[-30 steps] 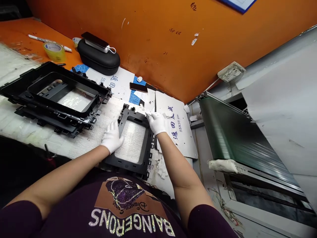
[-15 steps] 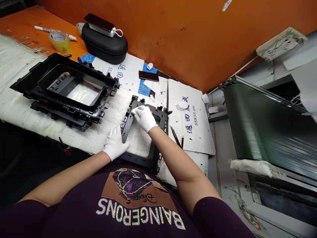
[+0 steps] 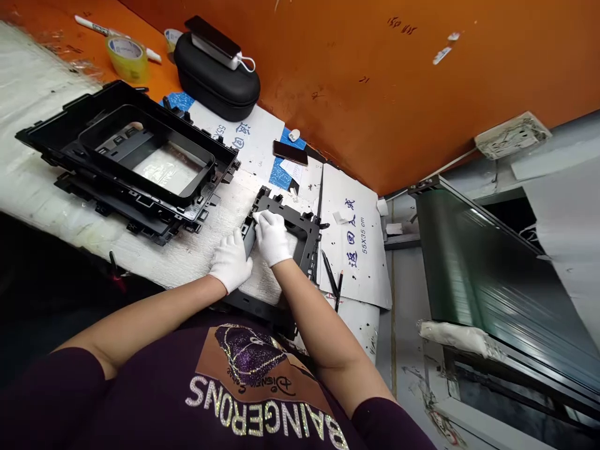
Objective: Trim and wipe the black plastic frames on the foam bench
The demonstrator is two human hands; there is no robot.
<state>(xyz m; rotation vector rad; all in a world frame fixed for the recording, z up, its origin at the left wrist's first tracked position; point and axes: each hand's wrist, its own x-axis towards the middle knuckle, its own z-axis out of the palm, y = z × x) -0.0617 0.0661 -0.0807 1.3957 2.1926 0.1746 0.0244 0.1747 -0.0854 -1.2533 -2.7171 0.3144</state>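
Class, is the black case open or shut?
Shut: the black case shows no gap along the visible part of its seam.

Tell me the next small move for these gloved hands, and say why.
I'd brace the left hand and ease the right hand's fingertips slightly along the black plastic frame's side bar, toward the left hand. The left hand seems to steady that bar from outside, while the right fingertips sit near its far corner.

workshop, it seems: green conveyor belt, stacked black plastic frames, packing tape on bench.
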